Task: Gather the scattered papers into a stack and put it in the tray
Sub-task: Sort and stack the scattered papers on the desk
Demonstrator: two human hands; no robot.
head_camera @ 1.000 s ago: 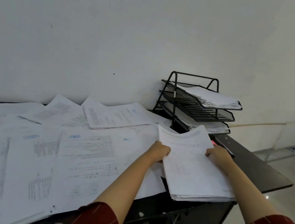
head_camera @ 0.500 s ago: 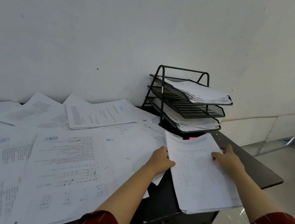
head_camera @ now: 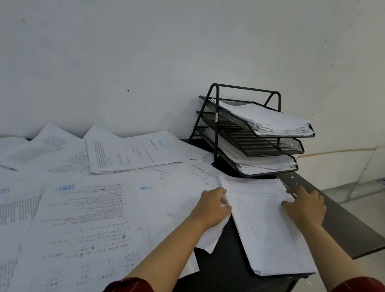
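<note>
A thick stack of white papers lies on the dark desk, its near corner hanging over the front edge. My left hand grips the stack's left edge with curled fingers. On the stack's right edge my right hand rests with its fingers spread flat. Several loose printed sheets cover the desk to the left, overlapping each other. Just behind the stack stands a black three-tier mesh tray: its top and bottom tiers hold papers, and its middle tier holds none.
A stapled bundle lies on the loose sheets near the white wall. The desk ends just right of my right hand, with shiny floor beyond. A thin dark pen-like object lies under my right fingertips.
The stack has slid a little away from me toward the tray, both hands staying on its edges. My view has shifted, showing more of the scattered sheets on the left.
</note>
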